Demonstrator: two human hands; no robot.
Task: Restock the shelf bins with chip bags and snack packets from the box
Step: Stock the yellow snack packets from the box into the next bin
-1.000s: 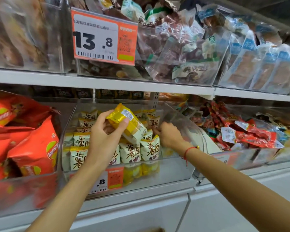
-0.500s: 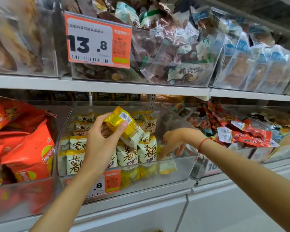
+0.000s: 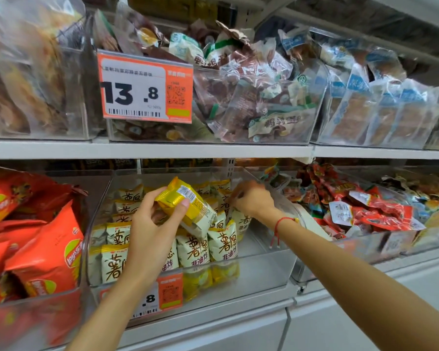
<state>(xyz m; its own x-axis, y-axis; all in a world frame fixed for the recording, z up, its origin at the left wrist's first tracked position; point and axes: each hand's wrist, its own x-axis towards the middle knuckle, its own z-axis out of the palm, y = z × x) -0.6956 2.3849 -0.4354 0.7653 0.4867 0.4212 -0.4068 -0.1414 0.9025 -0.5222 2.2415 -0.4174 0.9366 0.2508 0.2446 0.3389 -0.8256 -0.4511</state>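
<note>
At far left on the lower shelf, red chip bags [image 3: 46, 257] fill a clear bin. Just right of them stands the middle clear bin [image 3: 264, 272], partly filled with cream-and-yellow snack packets [image 3: 221, 243] standing upright in rows on its left and centre. The left hand [image 3: 150, 231] hovers over these rows, its grip clamped on a yellow snack packet [image 3: 188, 203] held tilted, thumb on top and fingers behind, barcode facing up. Further right, the right hand [image 3: 251, 198] reaches into the back of the same bin with its fingers curled down among the packets; I cannot tell whether its grip is pinching one. A red string bracelet [image 3: 279, 224] circles that wrist. Right again, a bin holds red wrapped snacks [image 3: 375, 209].
</note>
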